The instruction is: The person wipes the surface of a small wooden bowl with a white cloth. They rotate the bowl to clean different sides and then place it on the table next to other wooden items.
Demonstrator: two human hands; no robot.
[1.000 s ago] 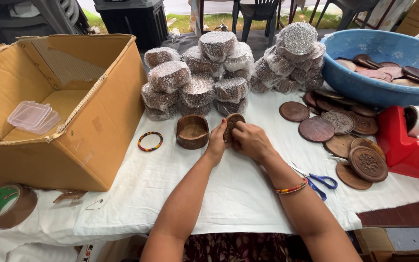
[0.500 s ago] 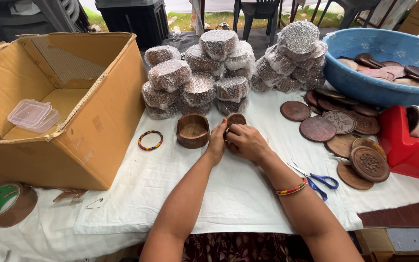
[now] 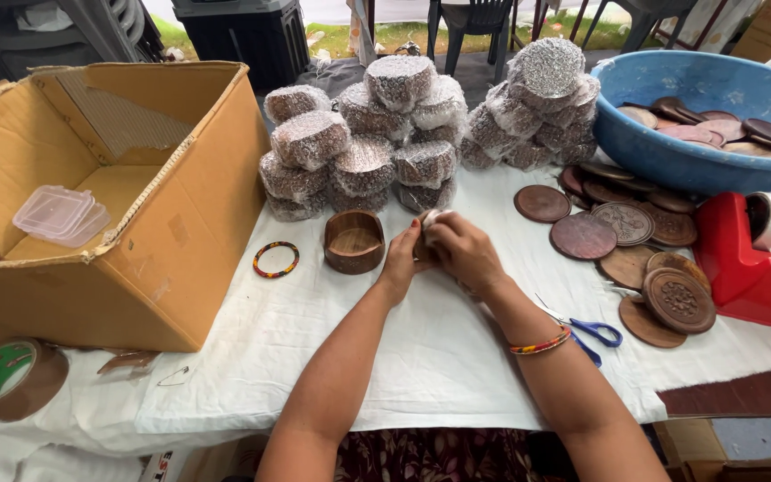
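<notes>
Head view: left hand (image 3: 402,259) and right hand (image 3: 461,250) close together around a small round item (image 3: 427,219), apparently being wrapped, beside an open wooden bowl (image 3: 354,241).

Soft even daylight, faint shadows, sharp focus, slight wide-angle bending at edges.

Both hands (image 3: 443,250) meet mid-table, the wooden bowl (image 3: 354,241) just left, wrapped stacks (image 3: 363,143) behind; scissors (image 3: 595,332) right, apparently partly under the forearm; cardboard box (image 3: 91,205) far left.
</notes>
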